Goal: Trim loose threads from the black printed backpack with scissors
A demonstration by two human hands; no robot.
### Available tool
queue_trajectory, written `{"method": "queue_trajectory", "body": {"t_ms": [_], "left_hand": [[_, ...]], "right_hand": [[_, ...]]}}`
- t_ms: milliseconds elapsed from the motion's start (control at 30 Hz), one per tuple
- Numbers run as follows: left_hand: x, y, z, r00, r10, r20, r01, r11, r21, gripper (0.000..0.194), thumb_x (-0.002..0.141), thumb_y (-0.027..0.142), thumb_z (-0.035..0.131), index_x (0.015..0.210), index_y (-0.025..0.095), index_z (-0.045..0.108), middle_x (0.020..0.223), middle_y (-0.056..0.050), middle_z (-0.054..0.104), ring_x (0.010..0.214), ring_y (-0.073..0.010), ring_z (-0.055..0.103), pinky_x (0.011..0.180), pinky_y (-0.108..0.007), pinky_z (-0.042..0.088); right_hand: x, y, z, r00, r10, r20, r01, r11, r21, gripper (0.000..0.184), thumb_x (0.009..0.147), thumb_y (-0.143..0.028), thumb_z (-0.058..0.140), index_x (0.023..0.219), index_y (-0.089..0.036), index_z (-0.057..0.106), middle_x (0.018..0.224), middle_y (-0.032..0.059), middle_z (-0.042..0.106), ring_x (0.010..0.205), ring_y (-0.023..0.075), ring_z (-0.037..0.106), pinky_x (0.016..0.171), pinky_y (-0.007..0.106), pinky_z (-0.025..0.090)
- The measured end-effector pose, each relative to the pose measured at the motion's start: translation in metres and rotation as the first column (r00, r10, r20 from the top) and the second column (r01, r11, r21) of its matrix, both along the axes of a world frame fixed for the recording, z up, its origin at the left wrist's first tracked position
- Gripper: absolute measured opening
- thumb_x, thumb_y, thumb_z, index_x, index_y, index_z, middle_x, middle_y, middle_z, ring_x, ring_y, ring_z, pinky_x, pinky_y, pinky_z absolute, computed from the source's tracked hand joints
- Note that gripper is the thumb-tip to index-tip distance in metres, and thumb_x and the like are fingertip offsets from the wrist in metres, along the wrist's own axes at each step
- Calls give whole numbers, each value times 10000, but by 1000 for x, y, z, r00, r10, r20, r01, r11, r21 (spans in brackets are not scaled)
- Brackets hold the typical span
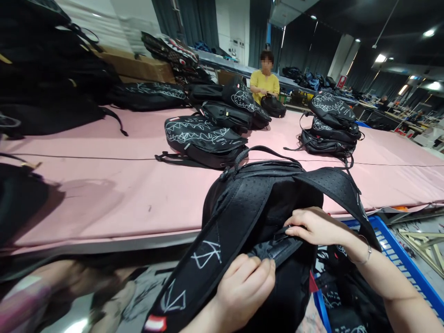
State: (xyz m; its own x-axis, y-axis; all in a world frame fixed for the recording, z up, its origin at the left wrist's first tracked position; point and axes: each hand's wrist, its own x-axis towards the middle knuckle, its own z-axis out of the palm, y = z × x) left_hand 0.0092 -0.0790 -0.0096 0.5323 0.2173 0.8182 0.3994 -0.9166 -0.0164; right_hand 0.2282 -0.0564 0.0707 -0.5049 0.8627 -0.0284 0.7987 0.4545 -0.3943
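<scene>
A black backpack leans against the table's front edge, its back panel and two shoulder straps facing me. White line drawings mark the left strap. My left hand is closed on the edge of a dark flap or pocket opening in the back panel. Higher and to the right, my right hand pinches the same strip near its upper end. Whether its fingers hold a zipper pull or only the fabric edge is too small to make out.
Black backpacks with white scribbles lie on the pink table, including a pile at right. A blue crate with black bags stands at lower right. Across the table, a person in yellow handles a bag. A thin cord crosses the table.
</scene>
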Motion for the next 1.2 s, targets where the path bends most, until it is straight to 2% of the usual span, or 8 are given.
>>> {"method": "queue_trajectory", "body": {"t_ms": [267, 367, 533, 633, 733, 867, 1000, 1200], "left_hand": [[3, 4, 7, 997, 15, 76, -12, 999, -52, 125, 816, 87, 493, 812, 147, 603, 718, -10, 639, 617, -110, 504, 635, -285, 372], [0, 11, 15, 997, 24, 75, -13, 990, -137, 108, 790, 77, 523, 782, 155, 598, 664, -4, 601, 590, -107, 482, 599, -269, 374], [-12, 25, 42, 994, 53, -94, -86, 918, -387, 187, 844, 182, 451, 745, 175, 609, 680, -9, 599, 630, -124, 536, 612, -254, 400], [-14, 37, 60, 941, 104, -321, -262, 824, -502, 226, 845, 188, 436, 742, 192, 637, 673, -12, 634, 631, -142, 587, 586, -244, 393], [-11, 49, 73, 874, -32, -485, -309, 733, -606, 209, 814, 168, 476, 718, 193, 659, 668, -29, 668, 616, -154, 616, 545, -231, 365], [-3, 60, 80, 859, -208, -468, -220, 675, -704, 238, 777, 133, 482, 638, 197, 665, 608, -20, 666, 578, -133, 609, 527, -210, 337], [6, 61, 78, 876, -173, -450, -250, 635, -731, 211, 759, 161, 491, 681, 206, 681, 657, -9, 686, 613, -136, 616, 555, -205, 358], [14, 56, 70, 853, -38, -520, -330, 733, -594, 214, 734, 104, 466, 647, 180, 645, 642, -17, 661, 588, -139, 596, 528, -219, 338]], "right_hand": [[4, -1, -5, 980, 49, -193, -49, 999, 8, 408, 602, -462, 753, 869, -175, 637, 788, 1, 611, 699, 125, 559, 600, 216, 404], [3, -4, -16, 979, 159, -130, -138, 978, 158, 220, 722, -328, 693, 867, -178, 623, 792, 2, 598, 689, 107, 552, 572, 209, 378], [-11, -10, -38, 978, 186, 96, -202, 721, 663, 177, 863, -142, 443, 791, -170, 603, 581, -28, 478, 516, 89, 420, 501, 257, 265], [-21, -13, -44, 970, 195, 144, -231, 569, 789, 203, 859, -109, 454, 695, -176, 553, 541, -42, 438, 500, 82, 381, 492, 276, 207], [-28, -16, -45, 963, 211, 167, -254, 507, 823, 230, 855, -109, 464, 640, -183, 502, 539, -43, 422, 512, 85, 372, 505, 290, 193], [-28, -16, -45, 959, 209, 191, -271, 488, 830, 245, 850, -110, 472, 617, -185, 473, 539, -41, 411, 517, 91, 357, 512, 288, 196], [-24, -15, -44, 959, 208, 191, -272, 492, 827, 250, 855, -123, 460, 613, -186, 474, 545, -36, 418, 517, 94, 364, 509, 277, 211], [-13, -11, -47, 969, 189, 160, -241, 579, 779, 252, 867, -113, 403, 656, -181, 521, 562, -27, 445, 503, 100, 381, 496, 265, 235]]}}
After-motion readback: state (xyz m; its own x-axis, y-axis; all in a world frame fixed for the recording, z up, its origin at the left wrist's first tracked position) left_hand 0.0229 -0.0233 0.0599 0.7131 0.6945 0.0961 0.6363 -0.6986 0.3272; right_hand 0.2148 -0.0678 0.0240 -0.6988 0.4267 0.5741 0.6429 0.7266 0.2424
